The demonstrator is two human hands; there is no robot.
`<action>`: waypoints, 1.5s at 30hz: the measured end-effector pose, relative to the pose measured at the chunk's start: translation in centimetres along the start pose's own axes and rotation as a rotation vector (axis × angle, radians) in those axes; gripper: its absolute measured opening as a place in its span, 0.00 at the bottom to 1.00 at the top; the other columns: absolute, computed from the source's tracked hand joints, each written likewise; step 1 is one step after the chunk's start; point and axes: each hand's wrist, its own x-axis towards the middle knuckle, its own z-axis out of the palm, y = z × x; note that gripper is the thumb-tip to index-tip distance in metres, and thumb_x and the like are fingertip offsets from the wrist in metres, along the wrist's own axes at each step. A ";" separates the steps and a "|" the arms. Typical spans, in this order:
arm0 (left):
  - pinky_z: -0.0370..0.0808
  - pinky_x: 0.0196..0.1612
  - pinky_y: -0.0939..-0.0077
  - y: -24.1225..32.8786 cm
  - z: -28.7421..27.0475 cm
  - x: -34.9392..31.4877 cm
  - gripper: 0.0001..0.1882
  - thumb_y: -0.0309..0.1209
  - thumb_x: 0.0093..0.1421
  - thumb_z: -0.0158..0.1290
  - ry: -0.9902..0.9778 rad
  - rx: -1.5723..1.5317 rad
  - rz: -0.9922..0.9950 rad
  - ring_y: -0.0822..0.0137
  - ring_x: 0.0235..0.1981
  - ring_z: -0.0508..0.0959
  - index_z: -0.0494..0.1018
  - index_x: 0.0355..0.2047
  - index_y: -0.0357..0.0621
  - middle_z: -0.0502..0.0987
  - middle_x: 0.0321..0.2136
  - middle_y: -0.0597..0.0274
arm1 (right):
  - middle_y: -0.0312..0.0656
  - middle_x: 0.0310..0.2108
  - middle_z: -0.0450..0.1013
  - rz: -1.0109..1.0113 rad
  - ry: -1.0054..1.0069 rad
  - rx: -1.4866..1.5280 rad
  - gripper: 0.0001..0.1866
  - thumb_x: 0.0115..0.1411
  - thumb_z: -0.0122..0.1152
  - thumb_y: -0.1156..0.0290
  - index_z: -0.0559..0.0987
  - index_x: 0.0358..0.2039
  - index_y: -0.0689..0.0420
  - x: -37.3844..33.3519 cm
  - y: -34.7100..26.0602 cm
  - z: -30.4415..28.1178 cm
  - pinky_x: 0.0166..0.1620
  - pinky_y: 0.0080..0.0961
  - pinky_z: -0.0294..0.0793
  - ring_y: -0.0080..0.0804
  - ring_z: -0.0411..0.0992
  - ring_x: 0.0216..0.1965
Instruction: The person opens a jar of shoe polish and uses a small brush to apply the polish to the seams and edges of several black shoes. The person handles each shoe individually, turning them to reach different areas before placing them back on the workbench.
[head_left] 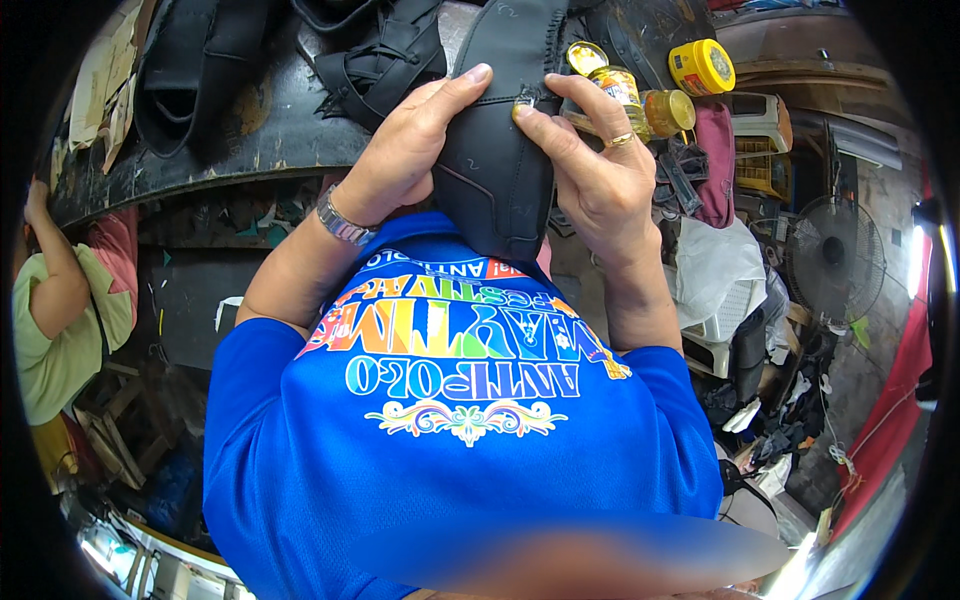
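A stitched black shoe upper [495,160] is held up between my hands, over the front edge of the workbench [270,165] and close to my chest. It has seams across it and a few pale marks. My left hand [405,145] grips its left edge, thumb lying on top and the other fingers mostly underneath. On the other side, my right hand [605,175] pinches the right edge near the cross seam. The thumb and forefinger there are either side of a small frayed or shiny spot, too small to make out.
More black uppers, one with woven straps [385,65], lie on the bench to the left. Beyond my right hand stand an open yellow jar [618,88], an amber jar [668,113] and a yellow tub [702,67]. A fan [833,258] is far right; a person [62,330] is at left.
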 end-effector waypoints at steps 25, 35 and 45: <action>0.82 0.39 0.79 -0.5 0.0 0.4 0.20 0.42 0.72 0.51 -0.010 0.109 0.014 0.70 0.35 0.84 0.76 0.46 0.33 0.83 0.38 0.53 | 0.49 0.53 0.71 0.169 0.033 0.103 0.18 0.50 0.60 0.93 0.83 0.41 0.64 0.5 0.5 -0.1 0.48 0.29 0.80 0.36 0.79 0.45; 0.80 0.47 0.77 -0.7 -0.6 0.6 0.18 0.38 0.73 0.49 -0.161 0.096 -0.028 0.71 0.44 0.82 0.75 0.50 0.34 0.81 0.45 0.54 | 0.48 0.52 0.70 0.147 -0.078 -0.077 0.17 0.50 0.58 0.95 0.82 0.39 0.65 0.5 0.0 -0.1 0.44 0.28 0.81 0.36 0.79 0.44; 0.83 0.48 0.67 1.1 -1.7 1.5 0.22 0.42 0.73 0.47 -0.090 -0.230 0.056 0.61 0.42 0.85 0.75 0.51 0.34 0.83 0.44 0.49 | 0.51 0.53 0.74 0.289 0.122 0.645 0.35 0.55 0.64 0.83 0.68 0.65 0.62 -0.7 -1.1 -4.4 0.61 0.37 0.69 0.38 0.74 0.55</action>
